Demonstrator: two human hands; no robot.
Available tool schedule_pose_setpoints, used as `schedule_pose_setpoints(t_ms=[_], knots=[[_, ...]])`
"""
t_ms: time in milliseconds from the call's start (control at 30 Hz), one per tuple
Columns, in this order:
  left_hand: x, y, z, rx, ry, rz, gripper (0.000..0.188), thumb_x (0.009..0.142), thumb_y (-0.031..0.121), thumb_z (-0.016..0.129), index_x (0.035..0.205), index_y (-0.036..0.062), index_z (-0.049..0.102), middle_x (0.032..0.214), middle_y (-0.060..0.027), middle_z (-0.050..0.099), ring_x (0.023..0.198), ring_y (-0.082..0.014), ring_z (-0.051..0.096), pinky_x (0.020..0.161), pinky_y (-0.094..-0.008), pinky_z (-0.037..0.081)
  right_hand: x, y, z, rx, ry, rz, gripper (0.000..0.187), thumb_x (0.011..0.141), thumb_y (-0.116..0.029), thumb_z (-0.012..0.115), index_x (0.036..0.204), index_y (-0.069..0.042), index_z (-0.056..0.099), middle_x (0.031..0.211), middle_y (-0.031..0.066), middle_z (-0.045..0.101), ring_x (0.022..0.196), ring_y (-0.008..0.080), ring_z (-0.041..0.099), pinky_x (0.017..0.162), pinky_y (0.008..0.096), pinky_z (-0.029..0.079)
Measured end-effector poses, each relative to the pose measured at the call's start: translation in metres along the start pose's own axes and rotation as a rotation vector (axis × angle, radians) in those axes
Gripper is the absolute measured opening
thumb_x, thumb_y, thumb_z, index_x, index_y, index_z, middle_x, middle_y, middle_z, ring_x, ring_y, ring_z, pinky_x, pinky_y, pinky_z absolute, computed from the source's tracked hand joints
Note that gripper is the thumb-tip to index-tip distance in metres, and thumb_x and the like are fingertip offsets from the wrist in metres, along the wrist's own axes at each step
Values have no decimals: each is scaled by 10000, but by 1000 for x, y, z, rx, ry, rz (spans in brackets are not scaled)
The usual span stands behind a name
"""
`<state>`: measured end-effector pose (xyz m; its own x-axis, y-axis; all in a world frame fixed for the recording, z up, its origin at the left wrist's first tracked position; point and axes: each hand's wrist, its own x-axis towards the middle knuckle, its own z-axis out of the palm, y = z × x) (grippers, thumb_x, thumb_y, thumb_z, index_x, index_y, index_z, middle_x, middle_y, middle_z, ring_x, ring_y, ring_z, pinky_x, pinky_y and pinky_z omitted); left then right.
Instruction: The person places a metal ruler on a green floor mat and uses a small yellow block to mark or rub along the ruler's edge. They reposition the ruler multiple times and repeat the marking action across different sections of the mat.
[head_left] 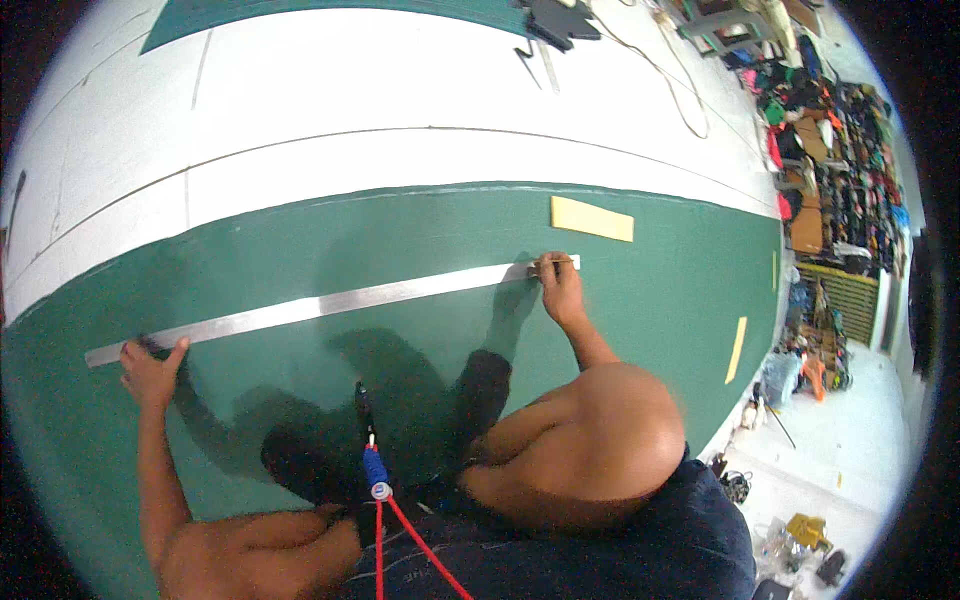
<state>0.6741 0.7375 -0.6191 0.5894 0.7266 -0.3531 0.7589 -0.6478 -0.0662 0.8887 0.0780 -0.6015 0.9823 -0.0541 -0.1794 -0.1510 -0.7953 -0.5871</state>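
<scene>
A long metal ruler (330, 302) lies slantwise across a dark green sheet (650, 300), its right end farther from me. My left hand (150, 375) is at the ruler's left end, thumb and fingers spread against its near edge. Close to the other end, my right hand (562, 290) pinches a thin, pen-like stick (556, 262), whose exact kind is too small to make out. That stick lies over the ruler. A pale yellow strip (592, 219) rests on the green sheet just beyond my right hand.
A narrower yellow strip (736, 350) lies farther right. Red cords with a blue piece (375, 466) and a black tip hang before me. White floor (330, 100) stretches beyond the sheet, with a black object (562, 22) and cable. Piled goods (830, 150) stand at right.
</scene>
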Motion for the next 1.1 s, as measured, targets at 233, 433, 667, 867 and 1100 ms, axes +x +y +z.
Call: schedule_pose_setpoints(t_ms=[233,433,667,867,1100], knots=[[1,-3,-2,20,-3,16,1096,697,729,721,1412,-11,345,1475,-249,349,1379,-416,369,1122,-640,229,15,28,-5,195,65,176,249,1055,-205,458,1148,27,463,1025,165,649,851,224,714,736,337,590],[6,-11,13,20,118,46,1010,711,711,725,1362,3,416,1395,-234,433,1334,-422,395,1085,-606,303,17,38,-7,189,99,224,214,1062,-183,432,1157,7,409,1058,165,614,859,234,720,723,330,603],[-2,4,-7,-21,22,39,1033,703,717,725,1366,-6,400,1438,-249,392,1348,-449,385,1089,-620,306,14,48,-5,-12,174,97,193,1045,-190,469,1136,-20,461,1014,172,641,850,272,724,712,372,590],[-9,5,-17,23,-42,-10,1152,679,763,703,1417,-41,334,1467,-274,346,1366,-433,381,1130,-628,224,-31,-68,52,-309,-160,-198,182,974,-194,548,1094,-57,535,894,230,657,819,448,644,711,525,512],[-11,19,-23,-30,-83,-15,1170,676,760,707,1426,-52,323,1479,-269,336,1395,-419,343,1142,-628,196,-49,-169,145,13,-505,-897,201,898,-94,586,1098,-102,593,1101,127,657,1017,333,627,833,463,463]])
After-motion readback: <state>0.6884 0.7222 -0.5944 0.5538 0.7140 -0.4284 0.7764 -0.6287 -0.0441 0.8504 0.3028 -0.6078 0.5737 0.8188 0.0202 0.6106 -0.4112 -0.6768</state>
